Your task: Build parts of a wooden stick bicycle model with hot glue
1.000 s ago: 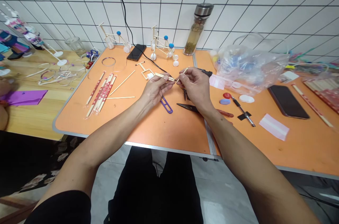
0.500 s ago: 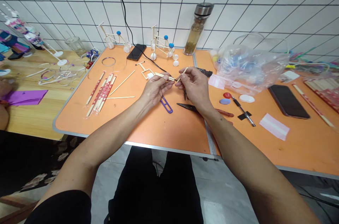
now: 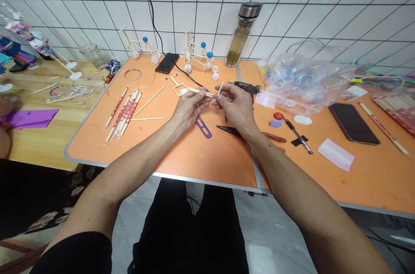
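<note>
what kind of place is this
Probably a craft workshop or hobby classroom: small stick models with blue tops stand on the orange table, wrapped chopsticks lie in a bundle, and pliers lie nearby.

A slender wooden stick assembly [image 3: 199, 92] is held in the left hand [image 3: 188, 109], just beside a short wooden stick [image 3: 221, 87] in the right hand [image 3: 235, 104], above the laminate tabletop [image 3: 207, 157]. Paper-wrapped wooden chopsticks [image 3: 123, 114] are laid leftward; a crumpled plastic bag [image 3: 304, 81] is placed rightward; wheeled stick-built models [image 3: 199, 55] are stood behind.
</note>
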`<state>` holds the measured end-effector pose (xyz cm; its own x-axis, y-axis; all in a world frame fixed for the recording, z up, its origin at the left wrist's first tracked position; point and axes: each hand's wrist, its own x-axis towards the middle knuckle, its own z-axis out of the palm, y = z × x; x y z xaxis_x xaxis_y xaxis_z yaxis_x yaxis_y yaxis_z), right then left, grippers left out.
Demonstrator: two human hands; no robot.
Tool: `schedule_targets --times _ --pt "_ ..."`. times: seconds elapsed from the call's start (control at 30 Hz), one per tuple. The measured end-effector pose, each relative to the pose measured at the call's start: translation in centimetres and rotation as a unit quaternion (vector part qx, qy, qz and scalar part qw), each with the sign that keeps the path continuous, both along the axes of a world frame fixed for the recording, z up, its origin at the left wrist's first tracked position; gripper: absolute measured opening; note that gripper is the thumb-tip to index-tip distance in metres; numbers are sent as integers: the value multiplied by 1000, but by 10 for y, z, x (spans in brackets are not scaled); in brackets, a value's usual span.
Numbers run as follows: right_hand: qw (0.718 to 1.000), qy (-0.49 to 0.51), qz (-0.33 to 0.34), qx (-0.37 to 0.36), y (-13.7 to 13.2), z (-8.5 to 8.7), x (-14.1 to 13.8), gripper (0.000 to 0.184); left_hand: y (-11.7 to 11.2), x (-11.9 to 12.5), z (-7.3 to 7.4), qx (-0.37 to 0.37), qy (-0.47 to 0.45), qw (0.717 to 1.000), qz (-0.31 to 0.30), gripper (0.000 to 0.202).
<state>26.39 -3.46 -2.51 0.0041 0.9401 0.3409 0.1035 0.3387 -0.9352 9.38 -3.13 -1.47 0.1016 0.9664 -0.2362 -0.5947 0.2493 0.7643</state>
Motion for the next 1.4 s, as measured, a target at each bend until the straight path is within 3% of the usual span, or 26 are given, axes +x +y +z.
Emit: schedule_targets --times 0.57,0.8,1.07,1.4 --pt "1000 -9 8 -28 -2 -3 -5 38 1 0 -3 10 4 1000 3 6" --pt "999 -22 9 -24 -3 -2 -6 27 1 -1 -2 14 -4 1000 1 6" --pt "999 -8 19 -31 -3 -2 -7 31 2 -1 -4 11 8 1000 7 6" --pt "999 -49 4 12 -5 -2 -3 38 0 1 -6 20 11 1000 0 5"
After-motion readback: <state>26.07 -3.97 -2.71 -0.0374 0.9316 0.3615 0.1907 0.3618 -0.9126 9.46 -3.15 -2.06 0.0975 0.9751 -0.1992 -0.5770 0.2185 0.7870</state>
